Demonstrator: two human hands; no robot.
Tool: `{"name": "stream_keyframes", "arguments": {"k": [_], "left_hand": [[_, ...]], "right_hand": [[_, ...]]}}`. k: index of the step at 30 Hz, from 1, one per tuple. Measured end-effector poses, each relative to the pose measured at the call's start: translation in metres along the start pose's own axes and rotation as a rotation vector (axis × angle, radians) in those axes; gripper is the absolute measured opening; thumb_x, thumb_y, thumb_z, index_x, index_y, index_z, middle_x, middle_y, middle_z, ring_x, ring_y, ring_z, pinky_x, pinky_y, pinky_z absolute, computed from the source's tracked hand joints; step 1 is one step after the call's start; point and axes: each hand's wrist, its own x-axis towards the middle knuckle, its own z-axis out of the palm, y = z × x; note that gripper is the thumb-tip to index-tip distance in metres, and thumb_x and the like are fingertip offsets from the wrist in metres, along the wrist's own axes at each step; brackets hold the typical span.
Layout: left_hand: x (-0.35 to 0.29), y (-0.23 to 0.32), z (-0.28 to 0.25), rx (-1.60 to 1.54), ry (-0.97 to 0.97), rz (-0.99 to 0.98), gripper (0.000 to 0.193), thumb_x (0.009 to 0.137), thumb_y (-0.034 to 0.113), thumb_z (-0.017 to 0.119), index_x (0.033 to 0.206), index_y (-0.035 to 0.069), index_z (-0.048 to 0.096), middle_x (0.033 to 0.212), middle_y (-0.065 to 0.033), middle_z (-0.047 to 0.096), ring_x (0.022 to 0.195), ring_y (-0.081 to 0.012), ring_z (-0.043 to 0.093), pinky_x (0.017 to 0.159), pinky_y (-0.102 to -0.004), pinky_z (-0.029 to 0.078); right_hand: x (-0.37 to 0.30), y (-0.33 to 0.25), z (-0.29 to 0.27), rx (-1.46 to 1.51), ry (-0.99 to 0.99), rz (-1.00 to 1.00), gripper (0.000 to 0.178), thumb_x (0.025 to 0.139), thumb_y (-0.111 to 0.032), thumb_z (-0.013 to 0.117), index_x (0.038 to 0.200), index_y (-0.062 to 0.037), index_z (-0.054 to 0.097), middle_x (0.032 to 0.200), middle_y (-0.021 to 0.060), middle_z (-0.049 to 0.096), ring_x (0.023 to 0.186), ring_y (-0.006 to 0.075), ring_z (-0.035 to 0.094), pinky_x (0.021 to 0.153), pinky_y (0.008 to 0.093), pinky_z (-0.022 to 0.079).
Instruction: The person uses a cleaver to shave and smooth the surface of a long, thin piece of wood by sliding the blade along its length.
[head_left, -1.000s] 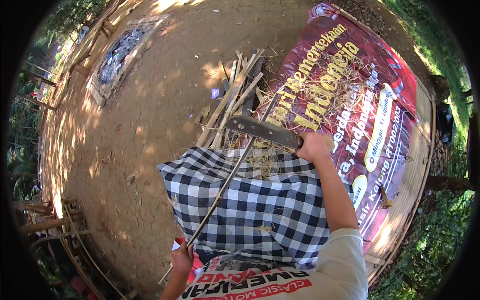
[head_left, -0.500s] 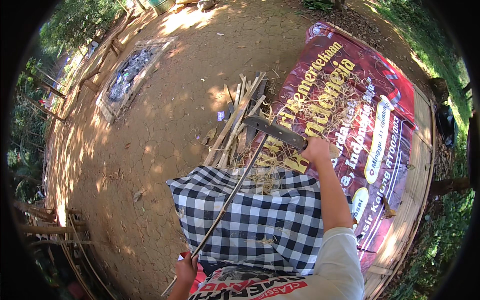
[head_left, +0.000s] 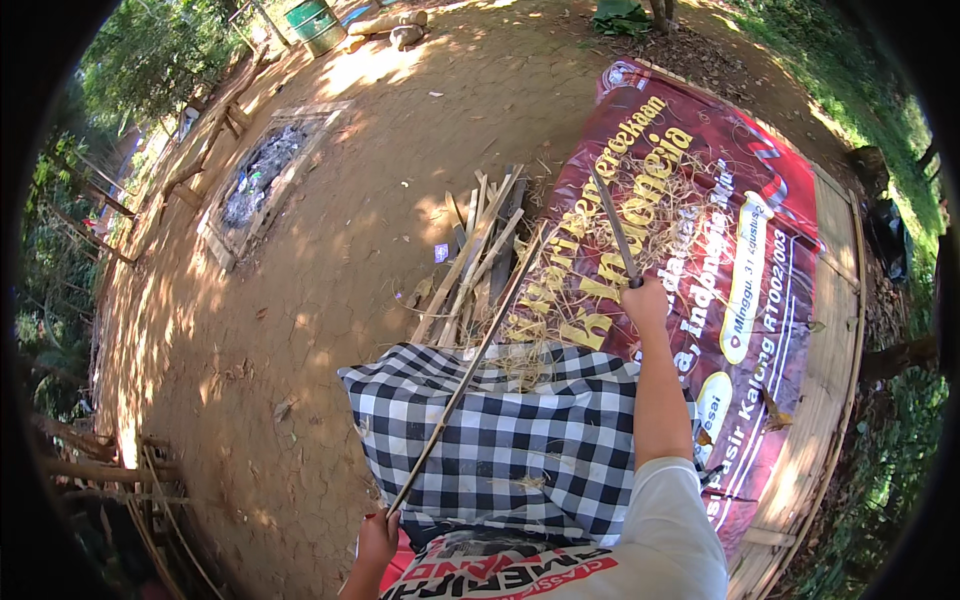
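Note:
Low at the front, my left hand [head_left: 378, 535] is closed around the near end of a long thin bamboo strip [head_left: 452, 405]. The strip slants up and to the right across a black-and-white checked cloth [head_left: 500, 440] on my lap. My right hand [head_left: 645, 300] grips the handle of a machete [head_left: 613, 225], whose dark blade points away and slightly left, seen nearly edge-on. The blade is to the right of the strip and apart from it. Curly bamboo shavings [head_left: 665, 210] lie under and around the blade, and some rest on the cloth.
Beyond the cloth lies a pile of split bamboo strips [head_left: 470, 255]. A red printed banner [head_left: 770, 290] covers much of a bamboo-slat platform [head_left: 835, 340] on the right. Far left is a framed ash pit [head_left: 262, 175]; a green drum [head_left: 316, 27] stands at the back.
My right hand has swung the machete off the bamboo strip, to the right and up; its blade has turned from pointing left to pointing away. My left hand stays on the strip.

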Motion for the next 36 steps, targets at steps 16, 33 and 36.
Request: {"name": "stream_keyframes", "arguments": {"k": [16,33,36], "left_hand": [[0.003,0.007,-0.007,-0.128,-0.086,-0.089,0.03,0.093,0.022,0.056,0.079,-0.004,0.06,0.06,-0.0214,0.054,0.054,-0.0364,0.054,0.053,-0.0421,0.041],[0.009,-0.011,-0.002,-0.215,-0.118,-0.123,0.038,0.094,0.028,0.056,0.074,-0.005,0.058,0.057,-0.0212,0.052,0.05,-0.0321,0.05,0.052,-0.042,0.04],[0.01,-0.005,-0.008,-0.188,-0.112,-0.13,0.039,0.093,0.028,0.057,0.073,-0.005,0.058,0.055,-0.0201,0.051,0.049,-0.028,0.051,0.051,-0.0414,0.04]], "right_hand": [[-0.075,-0.055,0.016,-0.155,-0.239,-0.81,0.021,0.064,-0.024,0.066,0.079,-0.0092,0.068,0.072,0.0144,0.067,0.072,0.0332,0.066,0.068,0.044,0.052],[-0.027,-0.029,-0.01,1.012,-0.42,0.109,0.013,0.073,-0.01,0.057,0.073,0.0033,0.055,0.058,0.0091,0.052,0.048,0.0185,0.051,0.048,0.0319,0.043],[-0.063,-0.051,-0.031,1.294,-0.877,0.195,0.017,0.068,-0.005,0.055,0.083,0.0001,0.049,0.06,0.0079,0.047,0.049,0.0181,0.048,0.047,0.0325,0.042]]}}
